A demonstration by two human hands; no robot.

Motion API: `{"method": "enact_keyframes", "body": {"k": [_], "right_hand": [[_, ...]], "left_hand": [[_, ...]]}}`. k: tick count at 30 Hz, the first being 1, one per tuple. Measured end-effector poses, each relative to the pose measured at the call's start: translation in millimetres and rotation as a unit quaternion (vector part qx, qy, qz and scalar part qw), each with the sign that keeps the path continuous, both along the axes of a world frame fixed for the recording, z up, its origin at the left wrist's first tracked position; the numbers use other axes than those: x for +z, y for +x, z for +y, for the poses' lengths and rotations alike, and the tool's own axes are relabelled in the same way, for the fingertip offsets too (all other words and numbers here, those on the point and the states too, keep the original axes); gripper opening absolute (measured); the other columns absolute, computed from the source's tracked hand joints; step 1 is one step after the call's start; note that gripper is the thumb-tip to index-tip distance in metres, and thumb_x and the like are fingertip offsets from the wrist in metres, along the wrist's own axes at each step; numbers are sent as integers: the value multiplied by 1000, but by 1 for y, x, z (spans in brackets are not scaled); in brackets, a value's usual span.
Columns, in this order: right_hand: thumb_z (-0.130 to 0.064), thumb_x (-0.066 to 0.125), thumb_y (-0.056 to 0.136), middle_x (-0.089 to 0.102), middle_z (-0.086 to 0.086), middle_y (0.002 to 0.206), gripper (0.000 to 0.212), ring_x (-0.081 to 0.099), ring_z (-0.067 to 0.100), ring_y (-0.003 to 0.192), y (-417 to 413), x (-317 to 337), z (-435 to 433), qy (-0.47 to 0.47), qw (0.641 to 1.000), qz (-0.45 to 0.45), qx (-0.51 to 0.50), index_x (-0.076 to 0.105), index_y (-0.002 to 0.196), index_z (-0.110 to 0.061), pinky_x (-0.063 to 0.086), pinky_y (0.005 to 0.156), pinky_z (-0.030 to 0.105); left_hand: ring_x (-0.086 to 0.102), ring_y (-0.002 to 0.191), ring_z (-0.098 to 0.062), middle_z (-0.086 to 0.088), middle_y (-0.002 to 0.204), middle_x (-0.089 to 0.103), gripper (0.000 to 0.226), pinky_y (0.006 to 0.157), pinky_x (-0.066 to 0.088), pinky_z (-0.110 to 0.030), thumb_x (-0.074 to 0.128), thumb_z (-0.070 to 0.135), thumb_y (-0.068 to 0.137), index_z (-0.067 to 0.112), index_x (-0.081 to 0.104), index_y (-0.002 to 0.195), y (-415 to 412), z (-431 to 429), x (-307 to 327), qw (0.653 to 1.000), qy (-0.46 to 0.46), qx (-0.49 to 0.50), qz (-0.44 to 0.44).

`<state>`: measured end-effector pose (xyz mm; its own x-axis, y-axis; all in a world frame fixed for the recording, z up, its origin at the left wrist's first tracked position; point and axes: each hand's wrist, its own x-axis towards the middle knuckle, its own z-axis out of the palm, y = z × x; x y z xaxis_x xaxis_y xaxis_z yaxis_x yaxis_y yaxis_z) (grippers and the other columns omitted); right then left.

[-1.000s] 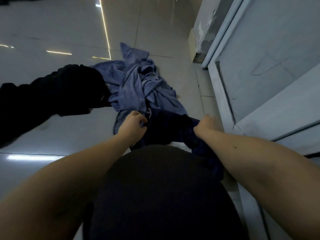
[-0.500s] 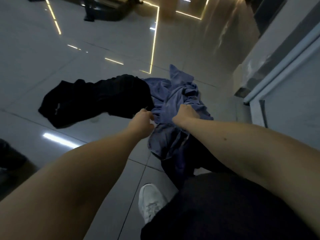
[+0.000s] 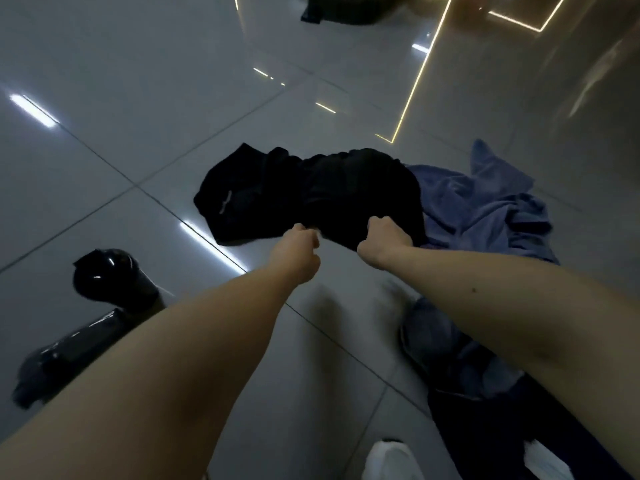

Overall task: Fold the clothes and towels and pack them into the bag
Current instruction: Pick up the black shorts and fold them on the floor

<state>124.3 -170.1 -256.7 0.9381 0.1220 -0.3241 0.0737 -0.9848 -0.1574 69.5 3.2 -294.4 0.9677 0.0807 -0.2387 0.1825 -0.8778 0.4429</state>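
Observation:
A black garment (image 3: 311, 192) lies crumpled on the glossy tiled floor ahead of me. My left hand (image 3: 299, 249) and my right hand (image 3: 384, 242) both reach out with curled fingers and grip its near edge, a short gap between them. A blue-purple cloth (image 3: 485, 209) lies bunched to the right of the black garment, touching it. Another dark blue piece (image 3: 446, 355) lies on the floor under my right forearm. I cannot tell which object here is the bag.
A shiny black chair base with a castor (image 3: 107, 275) stands at the lower left. My white shoes (image 3: 391, 459) show at the bottom. A dark object (image 3: 343, 8) sits on the floor far ahead. Light strips reflect on the tiles.
My view has swung left, away from the wall. Both hands have moved from the blue cloth to the near edge of the black garment and gripped it.

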Motion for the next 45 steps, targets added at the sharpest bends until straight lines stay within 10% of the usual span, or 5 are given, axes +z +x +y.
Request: {"method": "enact_keyframes", "body": {"k": [14, 20, 27, 39, 45], "right_hand": [[-35, 63, 96, 21, 4, 160, 85, 28, 31, 138, 98, -111, 91, -19, 995, -34, 93, 9, 159, -22, 45, 101, 38], [-34, 51, 101, 49, 5, 119, 26, 49, 26, 107, 113, -129, 84, -91, 981, -109, 134, 58, 119, -17, 43, 83, 35], [-29, 46, 99, 60, 4, 95, 12, 55, 26, 82, 129, -89, 73, 183, 971, -151, -30, 54, 100, -20, 41, 70, 35], [-15, 47, 103, 52, -7, 81, 8, 48, -1, 72, 124, 126, 80, 524, 795, -291, -91, 49, 96, -14, 36, 63, 8], [-25, 49, 103, 58, 0, 88, 20, 53, 11, 79, 66, 224, 69, 568, 784, -227, -106, 61, 100, -9, 41, 68, 24]], "left_hand": [[46, 118, -35, -13, 133, 44, 51, 87, 46, -44, 52, 6, 92, 9, 33, 139, 79, 112, -85, 989, 79, 99, 74], [52, 108, -31, -11, 116, 56, 25, 83, 44, -38, 52, 8, 93, 12, 52, 117, 73, 119, -97, 983, 165, 32, 78], [51, 113, -29, -8, 118, 56, 41, 100, 41, -42, 52, 49, 96, 16, 62, 118, 86, 132, -76, 972, 233, -3, 33], [36, 142, -20, -7, 155, 36, 99, 112, 37, -36, 80, 28, 82, 17, 17, 157, 140, 57, 103, 958, -246, 4, -151], [67, 81, -13, -3, 88, 72, 2, 81, 53, -36, 68, 16, 92, 17, 69, 93, 73, 62, 204, 961, -218, -62, -160]]}}
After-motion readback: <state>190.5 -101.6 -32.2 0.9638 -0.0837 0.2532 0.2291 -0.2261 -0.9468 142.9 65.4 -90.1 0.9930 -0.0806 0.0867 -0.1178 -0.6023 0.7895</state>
